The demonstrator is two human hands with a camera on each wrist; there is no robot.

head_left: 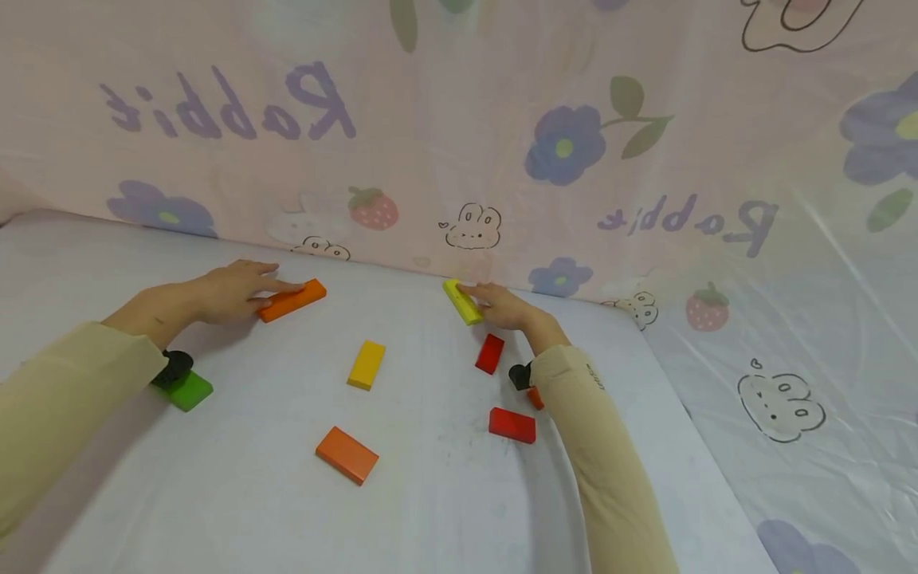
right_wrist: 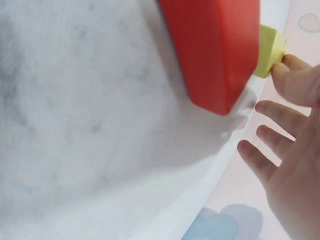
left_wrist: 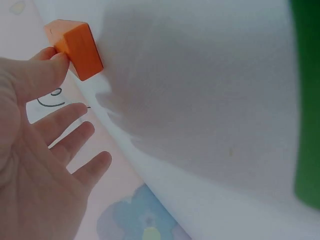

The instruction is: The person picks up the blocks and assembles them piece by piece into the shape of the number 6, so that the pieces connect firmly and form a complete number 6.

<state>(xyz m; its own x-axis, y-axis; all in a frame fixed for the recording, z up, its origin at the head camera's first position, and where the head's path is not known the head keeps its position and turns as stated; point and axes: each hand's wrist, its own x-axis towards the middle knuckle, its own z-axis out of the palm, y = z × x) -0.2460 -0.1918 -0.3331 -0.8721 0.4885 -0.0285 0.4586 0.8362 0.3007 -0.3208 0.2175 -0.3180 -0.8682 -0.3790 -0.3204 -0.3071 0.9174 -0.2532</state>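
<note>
My left hand [head_left: 233, 293] pinches a long orange block [head_left: 292, 300] between thumb and index finger at the far left; the other fingers are spread. In the left wrist view the orange block [left_wrist: 82, 50] shows end-on at the fingertips. Toward the far edge on the right, my right hand [head_left: 502, 306] pinches a yellow-green block [head_left: 462, 301] with thumb and index finger. That yellow-green block [right_wrist: 269, 51] appears partly behind a large red block [right_wrist: 215, 55] in the right wrist view. A red block [head_left: 490, 354] lies just nearer than the right hand.
Between the arms lie a yellow block [head_left: 366, 365], an orange block [head_left: 347, 455] and a red block [head_left: 512, 425]. A green block [head_left: 190, 391] is partly under the left wrist, an orange-red block [head_left: 535, 398] by the right sleeve. A printed curtain [head_left: 430, 143] borders the white table [head_left: 251, 478].
</note>
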